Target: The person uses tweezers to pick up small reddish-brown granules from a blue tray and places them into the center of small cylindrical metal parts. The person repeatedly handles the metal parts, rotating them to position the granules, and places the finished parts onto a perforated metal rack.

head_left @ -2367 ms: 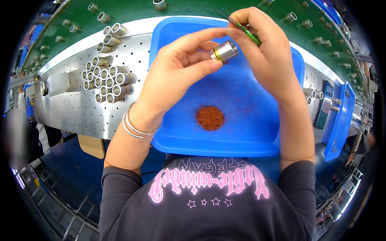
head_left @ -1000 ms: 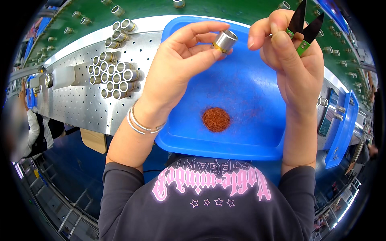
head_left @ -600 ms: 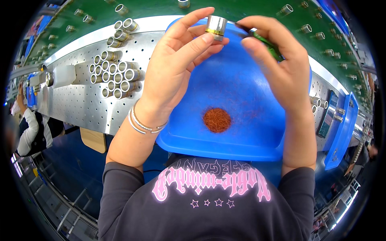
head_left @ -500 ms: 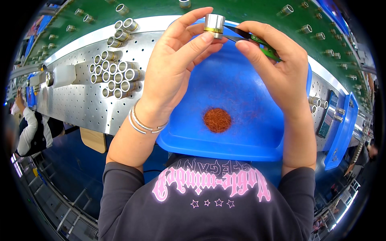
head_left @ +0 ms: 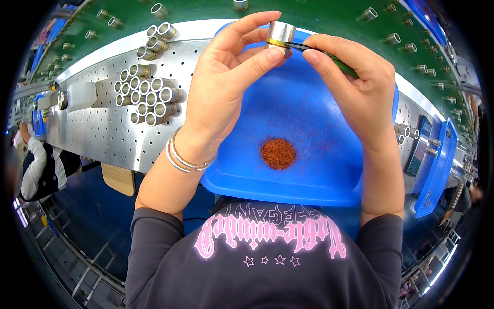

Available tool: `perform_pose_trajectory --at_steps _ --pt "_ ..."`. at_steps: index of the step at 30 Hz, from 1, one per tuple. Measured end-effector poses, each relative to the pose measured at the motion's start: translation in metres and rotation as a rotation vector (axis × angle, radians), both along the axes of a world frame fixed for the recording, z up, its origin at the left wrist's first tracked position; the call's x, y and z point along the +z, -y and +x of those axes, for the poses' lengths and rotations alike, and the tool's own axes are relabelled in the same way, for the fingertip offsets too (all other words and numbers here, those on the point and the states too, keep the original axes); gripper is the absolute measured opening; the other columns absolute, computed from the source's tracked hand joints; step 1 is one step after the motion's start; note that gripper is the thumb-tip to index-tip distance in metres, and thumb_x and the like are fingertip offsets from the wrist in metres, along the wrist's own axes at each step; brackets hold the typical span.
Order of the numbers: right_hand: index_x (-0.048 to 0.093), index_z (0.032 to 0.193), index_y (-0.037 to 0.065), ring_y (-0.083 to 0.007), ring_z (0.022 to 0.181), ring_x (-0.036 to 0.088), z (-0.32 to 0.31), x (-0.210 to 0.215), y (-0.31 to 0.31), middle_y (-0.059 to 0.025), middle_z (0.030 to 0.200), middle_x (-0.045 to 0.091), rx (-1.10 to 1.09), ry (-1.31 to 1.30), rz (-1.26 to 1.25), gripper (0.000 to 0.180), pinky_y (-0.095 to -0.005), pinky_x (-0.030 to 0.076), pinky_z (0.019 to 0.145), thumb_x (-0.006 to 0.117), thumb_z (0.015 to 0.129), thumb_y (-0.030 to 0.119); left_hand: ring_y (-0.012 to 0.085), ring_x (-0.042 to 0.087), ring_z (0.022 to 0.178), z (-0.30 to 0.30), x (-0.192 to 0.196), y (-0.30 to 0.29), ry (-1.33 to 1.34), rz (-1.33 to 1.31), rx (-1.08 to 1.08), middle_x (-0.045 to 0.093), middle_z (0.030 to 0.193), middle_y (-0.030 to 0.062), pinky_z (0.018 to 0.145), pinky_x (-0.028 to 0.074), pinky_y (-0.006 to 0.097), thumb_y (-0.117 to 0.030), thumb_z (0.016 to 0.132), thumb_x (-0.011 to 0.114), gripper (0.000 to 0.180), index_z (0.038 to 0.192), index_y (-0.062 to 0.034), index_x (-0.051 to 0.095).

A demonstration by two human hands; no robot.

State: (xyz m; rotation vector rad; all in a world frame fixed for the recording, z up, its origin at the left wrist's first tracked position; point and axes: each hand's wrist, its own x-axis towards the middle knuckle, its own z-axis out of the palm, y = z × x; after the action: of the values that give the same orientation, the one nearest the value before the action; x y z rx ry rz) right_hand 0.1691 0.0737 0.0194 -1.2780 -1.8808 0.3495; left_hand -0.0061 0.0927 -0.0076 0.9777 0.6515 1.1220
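Between the fingers and thumb of my left hand (head_left: 226, 77) is a silver metal cylinder (head_left: 282, 32), held slightly tilted. A yellow band, probably windings or tape, circles its lower part. My right hand (head_left: 355, 82) pinches dark tweezers (head_left: 301, 47) with green on the grip. Their prongs are squeezed together, and the tips meet the cylinder at its yellow band. Whether a strand is caught in the tips is too small to tell. Both hands are raised over the far part of a blue tray (head_left: 309, 193), where a small heap of fine copper-coloured strands (head_left: 278, 154) lies.
Several similar cylinders (head_left: 151, 99) stand grouped on the perforated metal table (head_left: 116, 131) to the left. More are scattered over the green surface (head_left: 206, 11) beyond. At right are a phone-like dark slab (head_left: 419, 147) and another blue tray (head_left: 437, 175). A person (head_left: 43, 167) sits far left.
The tweezers' prongs, spread apart before, have come together at the yellow band. The cylinder has shifted slightly right and tilted, and my right hand has turned a little.
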Motion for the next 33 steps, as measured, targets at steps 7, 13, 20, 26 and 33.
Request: perform_pose_trajectory --at_steps 7,13,20,26,33 --pt "0.066 0.09 -0.001 -0.0108 0.07 0.059 0.001 0.001 0.001 -0.0073 0.08 0.066 0.018 -0.006 -0.029 0.013 -0.0208 0.045 0.063 0.066 0.079 0.007 0.0173 0.059 0.095 0.001 0.0 0.0 -0.001 0.005 0.001 0.059 0.103 0.0111 0.087 0.046 0.027 -0.005 0.08 0.065 0.044 0.122 -0.0025 0.05" --pt "0.065 0.095 -0.001 -0.0094 0.077 0.058 0.001 0.004 0.001 -0.0038 0.088 0.066 -0.001 -0.224 -0.252 0.016 -0.0203 0.044 0.068 0.062 0.083 0.009 0.0196 0.059 0.1 -0.003 0.004 0.0 -0.027 -0.061 -0.082 0.055 0.114 0.0137 0.088 0.048 0.028 -0.011 0.09 0.048 0.044 0.131 -0.0001 0.039" --pt "0.064 0.091 -0.002 -0.0059 0.074 0.054 0.004 -0.011 -0.013 -0.0018 0.079 0.062 0.114 -0.555 -0.288 0.019 -0.0202 0.044 0.065 0.064 0.082 0.015 0.0239 0.06 0.1 -0.005 0.001 -0.005 0.133 -0.237 -0.302 0.054 0.115 0.0233 0.087 0.05 0.028 -0.014 0.093 0.04 0.044 0.132 0.0052 0.034" --pt "0.063 0.091 -0.001 -0.0071 0.076 0.056 0.007 -0.007 -0.012 -0.0023 0.08 0.063 0.175 -0.564 -0.449 0.016 -0.0208 0.045 0.069 0.062 0.084 0.014 0.0234 0.061 0.098 -0.004 0.004 -0.003 0.121 -0.26 -0.356 0.054 0.115 0.0238 0.086 0.05 0.029 -0.015 0.093 0.04 0.044 0.131 0.0064 0.035" --pt "0.063 0.089 -0.001 -0.0057 0.072 0.055 0.001 -0.007 -0.011 -0.0018 0.079 0.062 0.163 -0.623 -0.525 0.016 -0.0193 0.044 0.065 0.062 0.083 0.014 0.0202 0.062 0.095 -0.002 0.006 0.001 -0.052 -0.157 -0.31 0.057 0.112 0.0178 0.084 0.049 0.028 -0.017 0.09 0.05 0.046 0.131 0.0019 0.039"
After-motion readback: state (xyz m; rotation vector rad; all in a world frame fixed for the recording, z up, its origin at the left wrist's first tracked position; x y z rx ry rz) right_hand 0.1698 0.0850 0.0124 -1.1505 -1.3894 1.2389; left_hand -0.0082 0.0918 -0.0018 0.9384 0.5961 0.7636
